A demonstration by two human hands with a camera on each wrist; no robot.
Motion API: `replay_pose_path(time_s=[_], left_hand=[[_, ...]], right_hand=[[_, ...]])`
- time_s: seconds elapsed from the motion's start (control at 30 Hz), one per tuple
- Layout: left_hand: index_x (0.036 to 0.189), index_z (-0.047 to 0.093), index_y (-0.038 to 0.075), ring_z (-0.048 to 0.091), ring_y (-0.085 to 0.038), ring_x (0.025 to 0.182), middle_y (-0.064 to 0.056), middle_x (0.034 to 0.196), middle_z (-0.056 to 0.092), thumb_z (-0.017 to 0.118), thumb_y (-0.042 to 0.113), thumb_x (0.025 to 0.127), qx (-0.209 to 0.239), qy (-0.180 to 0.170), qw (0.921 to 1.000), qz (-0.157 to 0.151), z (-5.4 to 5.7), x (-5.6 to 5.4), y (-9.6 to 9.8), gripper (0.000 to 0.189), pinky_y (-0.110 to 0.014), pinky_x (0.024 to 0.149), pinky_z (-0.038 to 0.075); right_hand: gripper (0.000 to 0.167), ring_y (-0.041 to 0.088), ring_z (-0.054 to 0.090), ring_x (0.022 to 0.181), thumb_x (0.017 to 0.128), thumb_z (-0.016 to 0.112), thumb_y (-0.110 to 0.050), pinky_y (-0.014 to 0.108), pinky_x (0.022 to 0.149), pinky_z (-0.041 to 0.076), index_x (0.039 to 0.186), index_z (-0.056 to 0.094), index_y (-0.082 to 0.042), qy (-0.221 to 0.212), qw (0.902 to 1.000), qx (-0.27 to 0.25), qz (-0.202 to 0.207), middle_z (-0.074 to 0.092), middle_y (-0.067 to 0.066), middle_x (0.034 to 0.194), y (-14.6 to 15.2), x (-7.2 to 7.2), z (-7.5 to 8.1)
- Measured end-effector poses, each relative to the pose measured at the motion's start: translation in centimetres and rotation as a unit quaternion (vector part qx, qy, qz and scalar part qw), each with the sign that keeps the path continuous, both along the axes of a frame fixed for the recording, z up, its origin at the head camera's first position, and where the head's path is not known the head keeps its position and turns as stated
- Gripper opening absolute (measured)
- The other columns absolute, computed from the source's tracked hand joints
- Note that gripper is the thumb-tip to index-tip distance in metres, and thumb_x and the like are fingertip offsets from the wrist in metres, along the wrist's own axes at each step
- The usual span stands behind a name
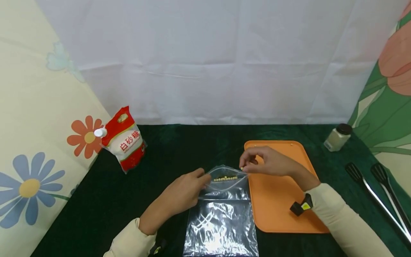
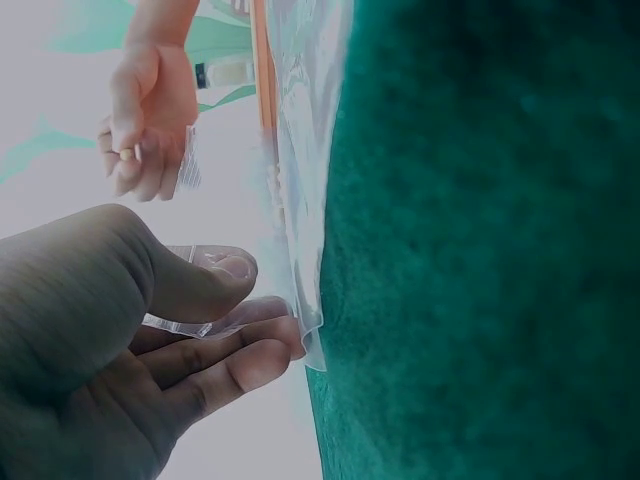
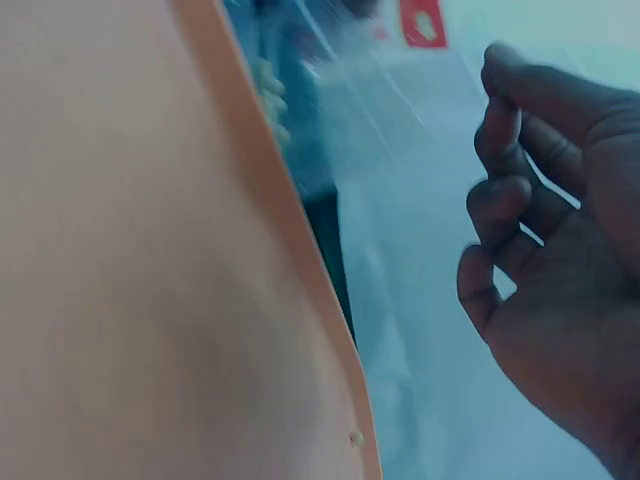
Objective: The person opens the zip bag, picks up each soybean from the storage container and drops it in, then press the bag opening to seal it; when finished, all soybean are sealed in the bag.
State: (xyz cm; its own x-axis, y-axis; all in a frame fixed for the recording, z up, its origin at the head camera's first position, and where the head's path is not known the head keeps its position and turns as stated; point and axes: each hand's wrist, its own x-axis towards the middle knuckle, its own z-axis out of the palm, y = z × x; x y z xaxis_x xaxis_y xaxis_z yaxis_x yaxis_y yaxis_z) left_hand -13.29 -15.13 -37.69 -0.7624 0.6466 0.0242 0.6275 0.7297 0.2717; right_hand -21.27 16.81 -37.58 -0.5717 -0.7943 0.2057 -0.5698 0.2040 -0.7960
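A clear zip bag [image 1: 221, 226] lies on the dark green cloth with its mouth spread open, several pale yellow beans [image 1: 225, 178] just inside. My left hand [image 1: 184, 189] pinches the left edge of that mouth; in the left wrist view the plastic film [image 2: 215, 325] runs between thumb and fingers. At the right corner of the mouth, my right hand [image 1: 269, 161] holds a single small bean [image 2: 127, 154] between thumb and fingertip, over the side of the orange tray [image 1: 279, 203]. Another bean [image 3: 357, 438] lies near the tray's rim.
A red and white sugar bag [image 1: 123, 141] with a white cap stands at the back left. Right of the tray are a black-lidded jar [image 1: 337, 138] and metal tongs [image 1: 375, 198] with black slotted heads. A white cloth [image 1: 208, 64] hangs behind the table.
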Motion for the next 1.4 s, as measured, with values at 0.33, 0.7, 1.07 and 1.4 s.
replay_pose_path(time_s=[0.33,0.7,1.07,1.4], left_hand=[[0.114,0.063,0.019,0.053,-0.003,0.073,0.006,0.096,0.055,0.075,0.004,0.082,-0.003,-0.004,1.0000,0.004,0.0,0.0,0.0,0.037,-0.018,0.061,0.047],[0.114,0.062,0.018,0.053,-0.004,0.073,0.005,0.096,0.055,0.075,0.003,0.082,-0.002,-0.004,1.0000,0.002,0.1,0.0,-0.1,0.038,-0.018,0.061,0.047],[0.113,0.062,0.018,0.053,-0.003,0.072,0.006,0.096,0.055,0.075,0.003,0.083,0.003,-0.003,1.0000,0.000,-0.1,0.0,-0.1,0.036,-0.018,0.060,0.047],[0.112,0.062,0.019,0.052,-0.002,0.071,0.006,0.095,0.055,0.074,0.002,0.083,0.003,0.001,1.0000,-0.003,-0.2,0.0,-0.1,0.036,-0.018,0.059,0.047]], right_hand=[[0.013,0.018,0.055,0.083,0.098,0.066,-0.015,0.036,0.070,0.047,0.109,0.069,-0.020,0.028,0.9952,-0.020,-0.092,0.065,-0.003,0.096,1.3,0.0,2.0],[0.012,0.023,0.057,0.072,0.097,0.068,-0.022,0.049,0.073,0.027,0.100,0.074,-0.012,0.211,0.8867,0.189,-0.365,0.069,0.002,0.088,9.6,-3.3,1.6],[0.019,0.027,0.058,0.076,0.096,0.066,-0.027,0.054,0.078,0.026,0.102,0.076,-0.012,0.137,0.8523,0.299,-0.407,0.072,0.004,0.090,12.0,-4.4,-1.0],[0.024,0.027,0.058,0.076,0.094,0.070,-0.032,0.056,0.078,0.028,0.099,0.076,-0.010,0.158,0.8471,0.313,-0.399,0.072,0.006,0.089,11.6,-5.0,-2.2]])
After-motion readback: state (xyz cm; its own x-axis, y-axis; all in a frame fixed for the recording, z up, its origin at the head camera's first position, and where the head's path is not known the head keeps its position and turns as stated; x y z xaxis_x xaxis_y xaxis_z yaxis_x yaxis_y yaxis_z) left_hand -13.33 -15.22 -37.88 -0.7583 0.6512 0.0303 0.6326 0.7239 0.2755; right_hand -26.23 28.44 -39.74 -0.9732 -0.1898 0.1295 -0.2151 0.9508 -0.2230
